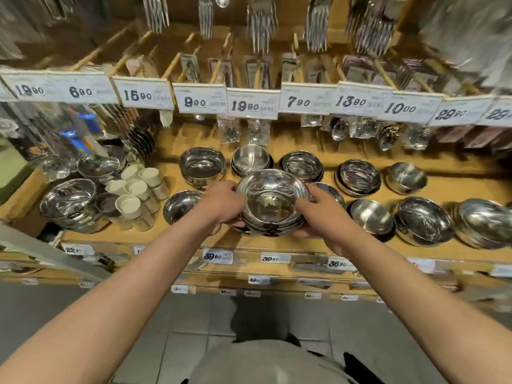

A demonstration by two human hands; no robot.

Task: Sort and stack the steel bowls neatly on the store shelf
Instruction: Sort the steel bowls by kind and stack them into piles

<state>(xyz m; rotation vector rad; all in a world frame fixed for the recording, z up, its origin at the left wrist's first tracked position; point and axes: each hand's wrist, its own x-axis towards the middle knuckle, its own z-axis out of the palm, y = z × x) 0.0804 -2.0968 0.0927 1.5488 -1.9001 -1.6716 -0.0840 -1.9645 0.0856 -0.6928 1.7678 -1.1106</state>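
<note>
A stack of several nested steel bowls point(273, 202) is in the middle of the wooden shelf point(318, 242), near its front. My left hand point(221, 206) grips the stack's left side, fingers curled around the rims. My right hand point(318, 212) grips the right side, thumb at the top rim. Other steel bowls stand around it: one at the left front point(180, 207), a deep one behind point(202, 169), a small stack at the back centre point(250, 159), and another to its right point(302, 164). More bowls sit to the right point(358, 177) point(371, 217) point(424, 221).
White-lidded glass jars point(138, 192) and larger steel bowls point(69, 203) crowd the shelf's left end. Price tags point(252, 103) hang on the rail above, with packed cutlery behind. Bagged spoons point(388, 134) hang at the back right. Lower shelf edges with labels point(217, 256) lie below.
</note>
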